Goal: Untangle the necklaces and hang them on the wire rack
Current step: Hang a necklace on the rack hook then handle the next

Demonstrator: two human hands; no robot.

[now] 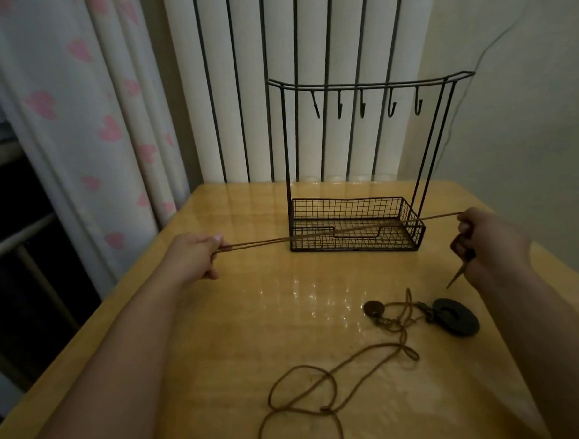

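Now: left hand (197,256) pinches cord (315,235) | right hand (491,240) grips cord

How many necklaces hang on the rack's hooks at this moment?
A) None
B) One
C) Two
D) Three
A: all five hooks on the wire rack are bare; one cord is stretched between the left hand and right hand, and the other necklaces lie on the table.

A glossy yellow wooden table (240,337) carries a black wire rack (355,229) near its far edge and tangled cord necklaces (386,331) toward the near right edge.
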